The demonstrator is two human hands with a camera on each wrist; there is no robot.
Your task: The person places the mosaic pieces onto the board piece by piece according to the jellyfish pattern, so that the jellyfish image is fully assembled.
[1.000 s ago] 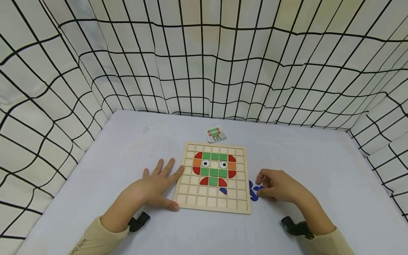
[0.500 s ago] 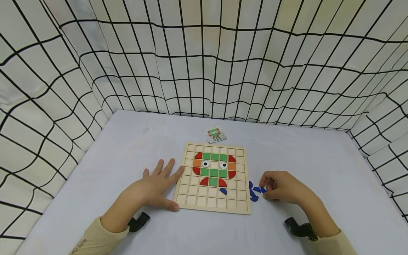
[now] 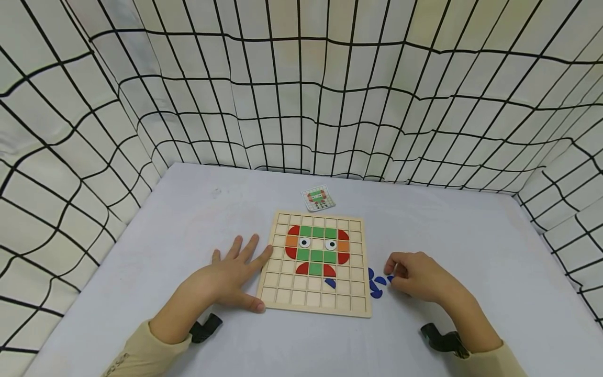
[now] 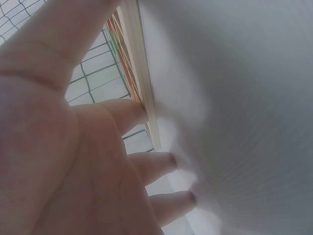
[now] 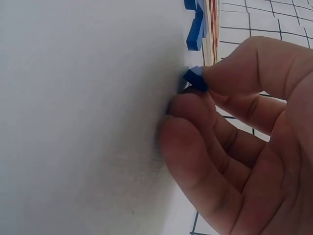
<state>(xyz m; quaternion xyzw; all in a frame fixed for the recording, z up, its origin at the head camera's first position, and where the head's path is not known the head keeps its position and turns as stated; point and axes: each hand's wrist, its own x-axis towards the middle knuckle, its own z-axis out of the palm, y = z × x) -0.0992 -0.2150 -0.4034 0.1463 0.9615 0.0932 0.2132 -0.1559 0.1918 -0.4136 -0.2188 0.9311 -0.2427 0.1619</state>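
Observation:
In the head view, a wooden grid board (image 3: 282, 294) bears a face-like pattern of red, green and orange pieces with two eye tiles. A blue piece (image 3: 331, 283) sits on it, just below the pattern. My left hand (image 3: 225, 277) is spread flat, with fingertips and thumb touching the board's left edge. To the right of the board, my right hand (image 3: 416, 276) pinches a small blue piece (image 5: 196, 80) between thumb and finger, low at the table surface. Several other blue half-round pieces (image 3: 376, 294) lie between that hand and the board.
Behind the board lies a small picture card (image 3: 317, 198) with a similar face pattern. The table has a white cloth (image 3: 226, 199). A black net (image 3: 301, 84) over white sheeting rises at the back and both sides.
My right hand has shifted slightly right, away from the pile, and a blue piece at its fingertips now stands apart from the others. The left hand and board have stayed put.

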